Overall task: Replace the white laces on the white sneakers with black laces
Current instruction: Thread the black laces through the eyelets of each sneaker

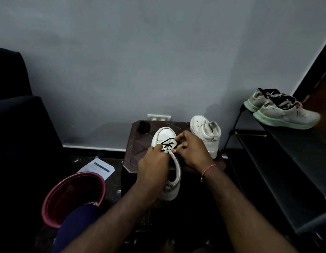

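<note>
A white high-top sneaker [163, 136] lies on the dark brown stool [135, 143], toe pointing away from me. A black lace [167, 143] crosses its lower eyelets. My left hand [153, 165] grips the sneaker's left side at the eyelets. My right hand [190, 150] pinches the black lace at the right eyelets. The second white sneaker [206, 134] stands behind on the stool's right, with no lace visible. A small black bundle [143, 126], perhaps the other lace, sits at the stool's far left corner.
A pink bucket [74, 196] stands on the floor at my left, with a paper sheet [98, 168] beyond it. A black shoe rack [279, 161] on the right carries a pair of pale sneakers [280, 110]. A dark armchair [18, 125] fills the left.
</note>
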Demonstrator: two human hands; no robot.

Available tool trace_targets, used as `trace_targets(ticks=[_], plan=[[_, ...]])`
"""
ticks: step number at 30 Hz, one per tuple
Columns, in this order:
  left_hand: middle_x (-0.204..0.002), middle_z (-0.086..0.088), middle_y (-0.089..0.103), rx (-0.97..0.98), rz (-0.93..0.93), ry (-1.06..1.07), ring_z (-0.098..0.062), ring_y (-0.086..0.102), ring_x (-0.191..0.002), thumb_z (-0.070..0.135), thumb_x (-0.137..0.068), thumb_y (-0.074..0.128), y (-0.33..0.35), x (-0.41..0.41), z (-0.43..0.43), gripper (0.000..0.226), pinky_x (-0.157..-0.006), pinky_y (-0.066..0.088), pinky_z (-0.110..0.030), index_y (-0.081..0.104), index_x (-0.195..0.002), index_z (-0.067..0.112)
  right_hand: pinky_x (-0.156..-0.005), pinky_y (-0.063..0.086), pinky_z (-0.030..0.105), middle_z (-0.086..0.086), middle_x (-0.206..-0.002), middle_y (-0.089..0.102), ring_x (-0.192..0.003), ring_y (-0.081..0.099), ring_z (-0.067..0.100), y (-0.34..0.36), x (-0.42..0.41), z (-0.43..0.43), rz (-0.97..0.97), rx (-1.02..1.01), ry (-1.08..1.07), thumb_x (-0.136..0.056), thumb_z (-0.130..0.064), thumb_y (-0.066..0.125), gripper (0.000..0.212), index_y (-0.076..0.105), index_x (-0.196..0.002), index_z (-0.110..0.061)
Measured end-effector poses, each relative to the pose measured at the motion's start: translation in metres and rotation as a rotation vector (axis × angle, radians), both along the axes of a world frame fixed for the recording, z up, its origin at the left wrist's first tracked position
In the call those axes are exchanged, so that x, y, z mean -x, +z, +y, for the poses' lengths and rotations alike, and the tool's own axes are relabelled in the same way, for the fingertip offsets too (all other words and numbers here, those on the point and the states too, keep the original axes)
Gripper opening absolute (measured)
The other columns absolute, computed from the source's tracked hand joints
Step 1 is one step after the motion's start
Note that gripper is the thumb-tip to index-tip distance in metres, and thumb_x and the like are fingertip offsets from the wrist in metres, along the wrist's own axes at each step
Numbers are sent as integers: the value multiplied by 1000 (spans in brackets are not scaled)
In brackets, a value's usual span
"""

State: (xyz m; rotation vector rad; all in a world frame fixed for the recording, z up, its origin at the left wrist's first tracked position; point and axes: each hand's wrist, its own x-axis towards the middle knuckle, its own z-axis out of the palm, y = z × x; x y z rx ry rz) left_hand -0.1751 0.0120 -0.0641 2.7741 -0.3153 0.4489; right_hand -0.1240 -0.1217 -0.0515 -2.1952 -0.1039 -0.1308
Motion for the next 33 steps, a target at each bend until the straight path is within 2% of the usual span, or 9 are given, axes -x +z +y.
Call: trace_targets(ticks=[4, 8, 13, 17, 22, 25, 29, 31, 33], plan=[[-119, -2, 50, -198, 74, 67, -24, 42, -116, 15, -93, 54, 17, -9, -8, 18, -67, 39, -34, 60, -109, 14, -74, 52, 37, -1, -62, 65, -65, 61, 15, -4, -2, 3, -39, 56, 7, -82, -5, 55, 24, 57, -96, -25], [-123, -5, 48, -114, 167, 30, -26, 42, -116, 19, -90, 59, 18, -20, -8, 23, -75, 43, -36, 59, -112, 13, -72, 48, 36, -6, -67, 62, -62, 53, 9, -5, 5, 5, 24, -2, 86, -85, -14, 52, 31, 54, -113, -26], [-137, -6, 37, -108, 294, 5, -29, 37, -123, 22, -89, 60, 15, -25, -9, 33, -90, 44, -42, 56, -122, 15, -90, 48, 23, -4, -109, 68, -101, 63, 8, -9, 17, 2, 22, -7, 146, -84, -10, 60, 46, 50, -128, -23], [-127, -10, 50, -144, 413, 8, -31, 42, -124, 22, -89, 57, 14, -45, -11, 29, -99, 37, -38, 62, -117, 16, -87, 53, 43, -7, -96, 71, -93, 66, 15, -17, 21, 10, 8, -31, 78, -71, -18, 48, 50, 46, -113, -45], [-123, -11, 57, 137, 263, 229, -30, 45, -121, 18, -90, 55, 20, -45, -18, 22, -93, 42, -42, 62, -108, 8, -91, 51, 45, -6, -102, 71, -98, 65, 13, -28, 24, 13, -19, -143, 2, -69, -11, 44, 53, 49, -109, -46], [-134, -5, 50, 148, 203, 125, -27, 34, -129, 17, -85, 60, 16, -41, -13, 30, -96, 40, -45, 64, -114, 8, -94, 50, 40, -5, -109, 68, -102, 63, 12, -30, 24, 17, -8, -178, -34, -75, -10, 46, 49, 53, -115, -38], [-132, 2, 54, 300, 77, 5, -19, 35, -130, 9, -75, 63, 16, -38, -3, 22, -101, 39, -38, 75, -93, 9, -95, 46, 34, 2, -112, 68, -109, 59, 19, -34, 19, 21, -21, -146, -55, -87, -5, 50, 36, 61, -118, -20], [-119, 0, 64, 526, 64, -43, -8, 54, -111, 4, -76, 66, 30, -35, -3, 18, -93, 46, -27, 75, -91, 7, -90, 49, 37, 4, -104, 71, -102, 62, 20, -34, 17, 21, -28, -160, -43, -90, -7, 49, 28, 66, -108, -19], [-103, -5, 72, 1002, 217, -106, -6, 65, -86, -1, -81, 64, 54, -30, 0, 12, -79, 50, -22, 74, -85, 4, -84, 50, 33, 6, -99, 72, -95, 65, 17, -32, 15, 22, -19, -180, -45, -92, -6, 47, 25, 69, -101, -14]])
